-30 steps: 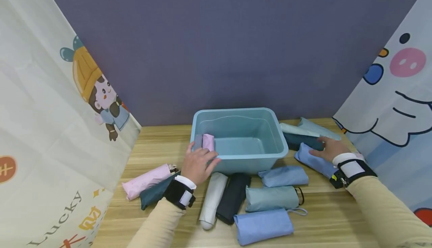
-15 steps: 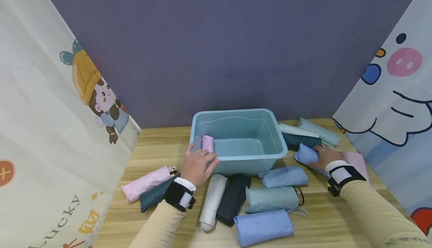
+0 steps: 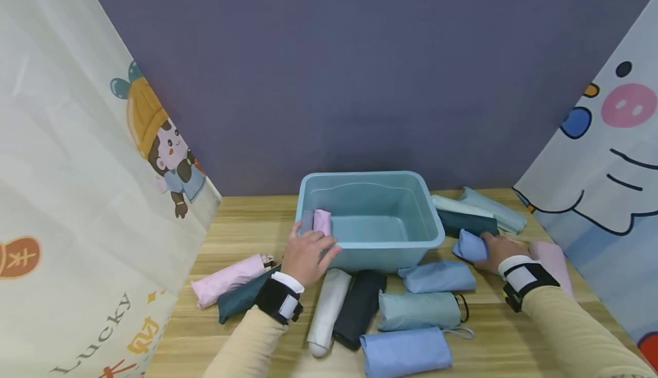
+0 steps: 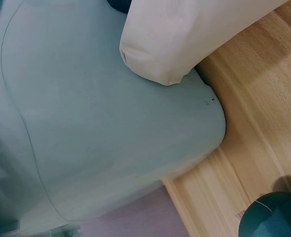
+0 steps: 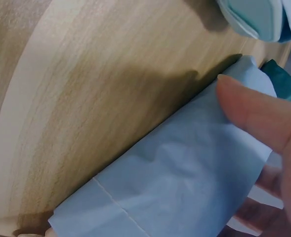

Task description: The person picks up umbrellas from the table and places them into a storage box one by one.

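My left hand rests on the near left rim of a light blue plastic bin, fingers bent over the edge and thumb outside. Just behind those fingers, a pink folded umbrella and a greyish-purple one stand inside the bin. On the table to the right, my right hand grips a blue folded umbrella. Its thumb lies along the top, and the other fingers reach round the far side. The left fingers are out of sight in the left wrist view.
Left lie a pink umbrella and a dark teal one. In front are white, black, grey-green and blue umbrellas. Pale and dark ones lie right, beside another pink one. A wall stands behind.
My right hand has lowered onto the blue umbrella and now grips it; the pink umbrella beside the wrist has come into view. The left hand stays at the rim.
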Motion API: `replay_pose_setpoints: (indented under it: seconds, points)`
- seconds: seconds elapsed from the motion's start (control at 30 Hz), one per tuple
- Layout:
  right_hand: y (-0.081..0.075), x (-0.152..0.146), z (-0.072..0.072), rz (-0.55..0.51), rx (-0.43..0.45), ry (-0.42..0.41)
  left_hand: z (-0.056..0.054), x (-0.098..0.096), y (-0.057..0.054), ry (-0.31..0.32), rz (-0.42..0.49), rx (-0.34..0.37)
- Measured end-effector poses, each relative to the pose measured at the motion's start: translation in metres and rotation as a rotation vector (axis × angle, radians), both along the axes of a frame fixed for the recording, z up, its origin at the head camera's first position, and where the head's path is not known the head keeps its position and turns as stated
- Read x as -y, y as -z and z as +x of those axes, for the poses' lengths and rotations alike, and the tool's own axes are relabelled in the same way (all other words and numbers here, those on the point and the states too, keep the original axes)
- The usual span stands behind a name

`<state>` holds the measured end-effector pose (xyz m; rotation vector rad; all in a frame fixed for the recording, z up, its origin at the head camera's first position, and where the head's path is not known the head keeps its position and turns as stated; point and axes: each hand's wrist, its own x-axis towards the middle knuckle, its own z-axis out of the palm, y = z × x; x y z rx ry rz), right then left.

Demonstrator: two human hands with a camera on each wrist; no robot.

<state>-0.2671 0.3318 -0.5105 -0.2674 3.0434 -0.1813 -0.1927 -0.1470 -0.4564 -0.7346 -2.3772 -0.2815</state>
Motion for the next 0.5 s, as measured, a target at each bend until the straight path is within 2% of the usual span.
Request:
replay_pose_setpoints:
  seconds: [0.5]
  points:
    - [-0.0024, 0.0012, -0.0004, -0.001, -0.024, -0.060, 0.0010, -0.0021, -0.0030, -0.017, -0.014, 0.014]
